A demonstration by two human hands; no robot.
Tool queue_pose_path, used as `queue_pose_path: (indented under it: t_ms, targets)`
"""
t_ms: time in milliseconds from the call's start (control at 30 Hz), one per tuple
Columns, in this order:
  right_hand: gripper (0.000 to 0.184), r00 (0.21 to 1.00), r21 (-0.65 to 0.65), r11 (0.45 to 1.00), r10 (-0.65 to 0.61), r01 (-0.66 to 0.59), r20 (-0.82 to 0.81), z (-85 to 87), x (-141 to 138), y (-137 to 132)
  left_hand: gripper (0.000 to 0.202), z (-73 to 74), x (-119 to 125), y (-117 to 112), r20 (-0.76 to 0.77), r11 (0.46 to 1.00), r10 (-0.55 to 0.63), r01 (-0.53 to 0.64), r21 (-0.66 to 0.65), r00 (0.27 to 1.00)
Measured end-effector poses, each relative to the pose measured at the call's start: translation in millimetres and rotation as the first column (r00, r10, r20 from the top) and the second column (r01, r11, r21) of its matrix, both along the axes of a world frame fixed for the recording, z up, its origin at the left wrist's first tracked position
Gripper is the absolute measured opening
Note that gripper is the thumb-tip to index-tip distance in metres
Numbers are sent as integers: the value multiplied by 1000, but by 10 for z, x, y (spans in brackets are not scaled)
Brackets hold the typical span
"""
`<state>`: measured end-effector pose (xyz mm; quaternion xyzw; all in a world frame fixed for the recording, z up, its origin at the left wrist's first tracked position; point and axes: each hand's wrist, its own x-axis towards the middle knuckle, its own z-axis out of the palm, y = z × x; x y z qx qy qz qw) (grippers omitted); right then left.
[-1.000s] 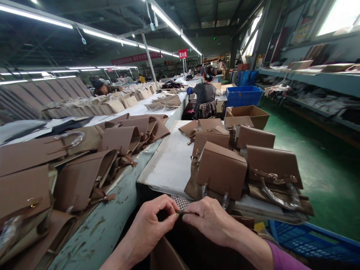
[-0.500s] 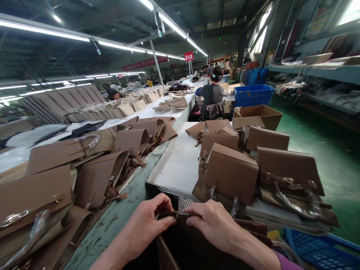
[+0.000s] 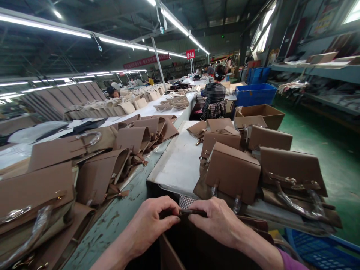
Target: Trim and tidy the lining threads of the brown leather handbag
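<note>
A brown handbag (image 3: 172, 252), its inside dark, stands open low in the middle of the view. My left hand (image 3: 157, 219) pinches the bag's far upper edge between thumb and fingers. Close beside it, my right hand (image 3: 215, 221) grips the same edge, thumb on the near side. The fingertips of both hands nearly meet there. Just beyond them a bit of black-and-white checked cloth (image 3: 185, 201) shows. Most of the bag's lower body is in shadow or out of view.
Brown handbags (image 3: 233, 168) with plastic-wrapped handles lie on the white-topped table (image 3: 174, 165) ahead. More handbags (image 3: 36, 185) cover the bench at left. A blue crate (image 3: 315, 247) is at lower right. A co-worker (image 3: 215, 92) sits farther off, near a blue bin (image 3: 255, 93).
My left hand has slid right along the bag's edge, closer to my right hand. The right hand keeps its grip and has shifted only slightly. The whole view has moved a little.
</note>
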<state>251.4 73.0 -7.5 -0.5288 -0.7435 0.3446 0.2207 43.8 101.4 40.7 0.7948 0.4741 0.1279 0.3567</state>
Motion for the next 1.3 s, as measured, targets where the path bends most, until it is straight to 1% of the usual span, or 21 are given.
queue_pose_path:
  t_ms: [67,133,267,333,500,700,800,867,900,1000,1067,1167,1300]
  targets:
    - [24,1000,17,1000,8,-8,3,-17,3,-1,9,-9,1,-6,66,999,-35,35,-6,997]
    - [24,1000,28,1000,15,-14,-3,-32,2,-4,12,-21,-1,-12,118,999,-44,47,-23,992]
    - [24,1000,30,999,13,-14,2,-39,-5,-15,16,-43,15,-20,165,996,-35,48,-80,986]
    - [24,1000,35,999,5,-6,20,-33,-6,-20,16,-44,36,-24,172,996,-28,41,-74,985]
    - [22,1000,30,1000,-5,5,3,-29,6,-20,12,-49,89,-60,152,1000,13,-13,-1,988]
    - [21,1000,14,1000,-19,19,5,-31,5,-28,17,-135,155,-139,122,988,139,-146,52,983]
    - [22,1000,4,1000,-15,16,-7,-28,9,-34,18,-155,183,-149,112,982,176,-183,54,978]
    - [22,1000,-9,1000,-1,1,-30,-26,25,-22,19,-148,173,-131,106,981,189,-192,19,976]
    - [22,999,-18,1000,8,-8,-45,-26,37,-9,19,-142,154,-113,103,982,191,-190,-20,976]
    - [21,996,-54,998,37,-42,-84,-44,84,73,12,-120,50,-32,119,969,180,-155,-192,976]
    - [20,990,-93,991,82,-93,-119,-83,111,158,15,-104,-35,24,122,951,166,-126,-281,979]
    - [21,962,-161,968,152,-191,-227,-195,127,310,18,-83,-124,80,90,929,135,-95,-358,987]
    - [23,925,-219,943,165,-249,-342,-387,113,511,14,-100,-152,125,79,910,117,-75,-407,990]
